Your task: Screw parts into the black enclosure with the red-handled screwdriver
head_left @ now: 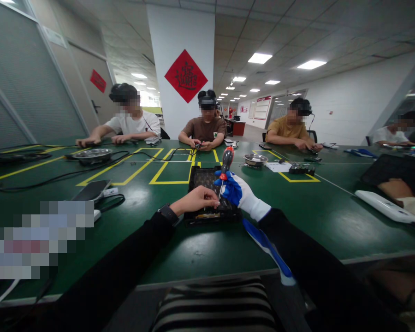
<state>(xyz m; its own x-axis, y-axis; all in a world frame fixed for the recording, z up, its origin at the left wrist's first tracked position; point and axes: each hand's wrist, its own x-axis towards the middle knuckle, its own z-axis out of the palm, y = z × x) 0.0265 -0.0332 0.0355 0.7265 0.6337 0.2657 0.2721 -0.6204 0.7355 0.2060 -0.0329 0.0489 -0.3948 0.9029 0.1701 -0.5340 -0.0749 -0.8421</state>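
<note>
My right hand (235, 190), in a white and blue glove, grips a screwdriver (226, 162) with a red and dark grey handle. The tool is nearly upright, its shaft pointing down into a black tray-like case (198, 180) on the table. Close to the screwdriver's lower end, the bare fingers of my left hand (198, 199) are pinched together over the case. Whatever they hold, if anything, is too small to make out. Inside the case near its front edge lies a brownish strip (207, 215). A blue and white glove (269, 249) lies under my right forearm and overhangs the table edge.
On the green table (166, 258) are a metal bowl (256, 159), a second bowl (92, 156), black parts (301, 168), a phone (91, 190) and a white device (387, 206). Black cables cross the left side. Several people sit around the table; a co-worker's hand (397, 189) is at right.
</note>
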